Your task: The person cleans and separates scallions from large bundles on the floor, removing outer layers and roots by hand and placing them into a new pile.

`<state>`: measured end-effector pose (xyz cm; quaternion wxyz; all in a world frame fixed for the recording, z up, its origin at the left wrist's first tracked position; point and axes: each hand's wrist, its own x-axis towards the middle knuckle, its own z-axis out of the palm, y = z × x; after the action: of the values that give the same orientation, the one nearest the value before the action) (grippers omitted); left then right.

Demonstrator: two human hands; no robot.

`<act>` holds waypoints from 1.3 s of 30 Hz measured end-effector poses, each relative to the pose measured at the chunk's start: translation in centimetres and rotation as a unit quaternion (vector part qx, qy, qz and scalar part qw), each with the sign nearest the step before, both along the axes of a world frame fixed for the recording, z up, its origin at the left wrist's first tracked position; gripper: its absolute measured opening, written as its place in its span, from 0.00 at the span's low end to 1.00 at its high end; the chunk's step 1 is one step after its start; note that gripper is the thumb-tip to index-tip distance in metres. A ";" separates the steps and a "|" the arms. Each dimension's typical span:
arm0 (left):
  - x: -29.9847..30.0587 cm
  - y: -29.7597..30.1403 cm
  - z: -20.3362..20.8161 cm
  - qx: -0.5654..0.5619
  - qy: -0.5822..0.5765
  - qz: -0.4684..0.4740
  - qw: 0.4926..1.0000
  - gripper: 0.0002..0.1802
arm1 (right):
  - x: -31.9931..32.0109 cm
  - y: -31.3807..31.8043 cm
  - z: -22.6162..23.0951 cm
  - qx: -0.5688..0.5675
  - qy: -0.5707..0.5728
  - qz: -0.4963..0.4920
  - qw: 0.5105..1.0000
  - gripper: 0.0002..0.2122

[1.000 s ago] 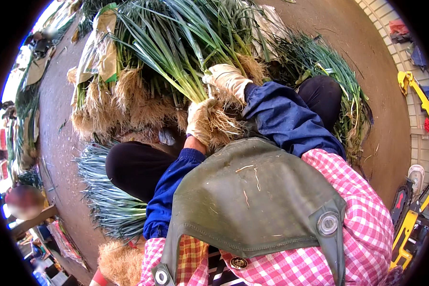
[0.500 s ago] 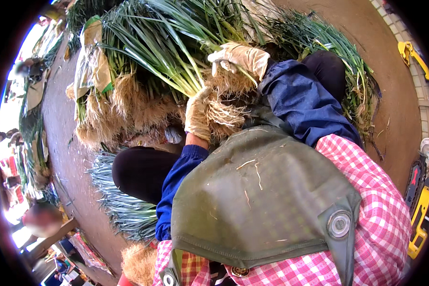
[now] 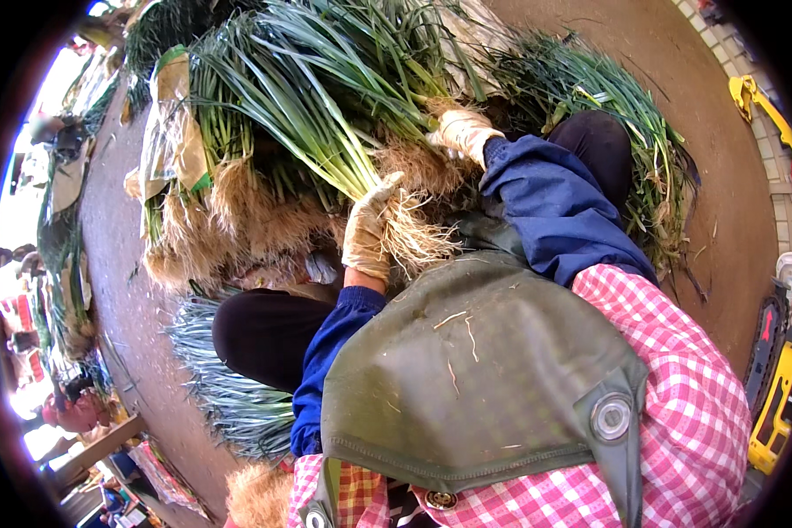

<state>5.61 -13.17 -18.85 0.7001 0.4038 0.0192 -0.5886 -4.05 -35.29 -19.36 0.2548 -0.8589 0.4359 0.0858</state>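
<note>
1. We see the left hand (image 3: 367, 231), gloved, closed around a bunch of green onions (image 3: 348, 167) just above the roots (image 3: 415, 231), over the lap; probably that low hold leaves the root end free and in easy reach.
2. The right hand (image 3: 466, 134), also gloved, is beside the roots of the heap (image 3: 326, 44); its fingers are bent, but we cannot tell whether they pinch anything.
3. The held bunch has pale, yellowish-white stems, long dark green leaves fanning up over the heap, and stringy, cream-coloured roots.
4. Around it, the heap's bushier brown roots face us, likely so each bunch can be taken by its base.
5. Farther out, we see bluish-green leaves (image 3: 229, 370) beside the left knee (image 3: 268, 339) and an apron (image 3: 475, 378) over the lap.
</note>
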 end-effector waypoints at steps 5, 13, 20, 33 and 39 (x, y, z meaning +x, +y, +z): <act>0.5 0.2 -1.1 0.047 -0.007 0.034 0.998 0.10 | 1.7 1.5 1.8 0.391 -0.234 -0.005 0.890 0.13; 0.1 -0.6 -3.7 0.059 -0.019 0.075 0.995 0.07 | 3.8 7.3 3.1 0.183 -0.123 0.073 0.973 0.25; 3.8 1.4 -10.6 0.043 -0.106 0.023 0.993 0.09 | 6.8 10.3 10.9 0.467 -0.313 0.171 0.809 0.19; 0.6 -0.2 -4.6 0.094 -0.087 0.063 0.990 0.09 | 4.5 8.2 1.6 0.066 -0.163 0.081 0.981 0.22; 1.8 0.1 -4.8 0.059 -0.048 0.085 0.994 0.11 | 2.9 7.4 -0.9 0.041 -0.214 0.020 0.976 0.16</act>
<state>7.36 -13.10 -23.60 0.7228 0.4688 0.0544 -0.5049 -1.17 -27.92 -20.24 0.3749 -0.8550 0.3501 -0.0770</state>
